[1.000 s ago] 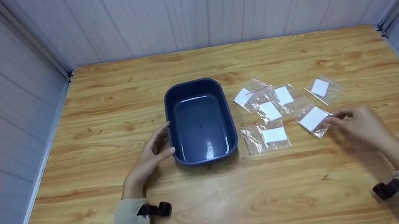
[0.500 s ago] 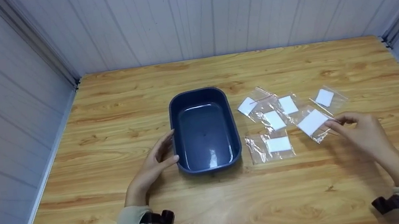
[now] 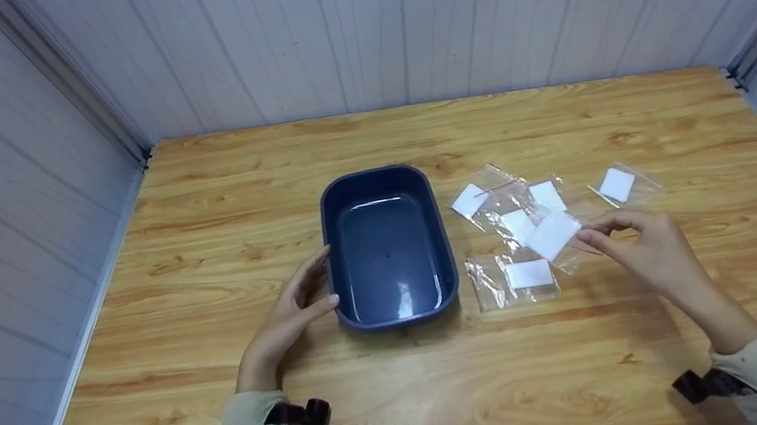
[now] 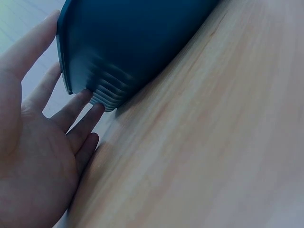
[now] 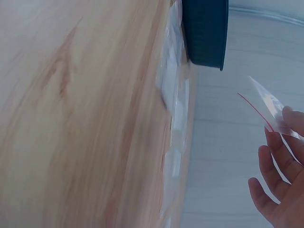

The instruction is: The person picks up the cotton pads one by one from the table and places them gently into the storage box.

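Note:
A dark blue plastic bin [image 3: 387, 264] stands on the wooden table. My left hand [image 3: 283, 326] touches its left side, thumb and fingertips along the rim; in the left wrist view the fingers [image 4: 78, 109] are spread and fairly straight against the bin's ribbed wall. Between thumb and forefinger my right hand [image 3: 646, 250] pinches a small clear zip bag [image 3: 554, 236] with a white square piece inside. The held bag is raised above the table in the right wrist view, its red zip line showing, and overlaps other bags in the head view.
Several similar bags lie right of the bin: one sideways nearest the front [image 3: 529, 274], an overlapping cluster behind it with a white piece [image 3: 470, 201], and a separate bag [image 3: 617, 184] farther right. Pale panel walls [image 3: 364, 25] enclose the table's back and sides.
My right hand has lifted the zip bag off the table and carried it left, toward the bin. My left hand stays at the bin's side. The head view has tilted slightly up.

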Motion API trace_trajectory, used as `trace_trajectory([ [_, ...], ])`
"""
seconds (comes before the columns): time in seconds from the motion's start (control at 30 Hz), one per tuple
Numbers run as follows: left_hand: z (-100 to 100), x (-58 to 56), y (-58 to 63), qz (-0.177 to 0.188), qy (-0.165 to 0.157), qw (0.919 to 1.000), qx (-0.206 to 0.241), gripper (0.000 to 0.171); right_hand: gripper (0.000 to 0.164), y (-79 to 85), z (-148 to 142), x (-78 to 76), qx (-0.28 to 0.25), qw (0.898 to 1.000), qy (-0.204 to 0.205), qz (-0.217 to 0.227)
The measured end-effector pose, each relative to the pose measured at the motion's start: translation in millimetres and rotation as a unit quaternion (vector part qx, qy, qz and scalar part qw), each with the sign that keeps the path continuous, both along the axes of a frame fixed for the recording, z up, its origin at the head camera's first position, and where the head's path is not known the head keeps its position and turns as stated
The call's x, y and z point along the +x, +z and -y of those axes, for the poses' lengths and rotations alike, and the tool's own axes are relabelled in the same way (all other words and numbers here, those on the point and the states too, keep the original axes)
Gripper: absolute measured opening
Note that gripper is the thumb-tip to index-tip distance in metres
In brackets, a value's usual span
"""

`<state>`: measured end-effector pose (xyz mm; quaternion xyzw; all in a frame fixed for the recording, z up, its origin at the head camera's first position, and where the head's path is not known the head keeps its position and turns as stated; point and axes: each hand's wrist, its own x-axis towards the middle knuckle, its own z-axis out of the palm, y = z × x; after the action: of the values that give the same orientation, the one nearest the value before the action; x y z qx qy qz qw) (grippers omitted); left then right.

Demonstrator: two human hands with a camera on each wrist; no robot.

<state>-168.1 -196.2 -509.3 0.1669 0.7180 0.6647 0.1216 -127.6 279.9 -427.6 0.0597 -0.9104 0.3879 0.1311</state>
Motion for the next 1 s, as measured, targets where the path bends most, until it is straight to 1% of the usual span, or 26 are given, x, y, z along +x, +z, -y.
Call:
trace_trajectory([
  [0.23, 0, -1.2, -1.0, 0.0, -0.001, 1.0, 0.006, 0.069, 0.004, -0.3, 19, -7.4, -0.02, 0.998, 0.045, -0.035],
  [0.37, 0, -1.0, -0.6, 0.001, 0.002, 1.0, 0.003, 0.068, 0.004, 1.4, 30, -9.8, -0.026, 0.997, 0.062, -0.042],
  [0.47, 0, -1.0, -0.3, 0.001, 0.001, 1.0, 0.006, 0.068, 0.005, 2.8, 38, -10.6, -0.035, 0.996, 0.075, -0.039],
  [0.6, -1, -0.9, 0.2, -0.001, 0.0, 1.0, 0.007, 0.068, 0.003, 5.0, 47, -9.5, -0.042, 0.995, 0.08, -0.035],
  [1.0, 0, -0.6, 0.4, 0.003, 0.003, 1.0, 0.001, 0.068, 0.009, 7.1, 65, -9.2, -0.068, 0.991, 0.103, -0.048],
])
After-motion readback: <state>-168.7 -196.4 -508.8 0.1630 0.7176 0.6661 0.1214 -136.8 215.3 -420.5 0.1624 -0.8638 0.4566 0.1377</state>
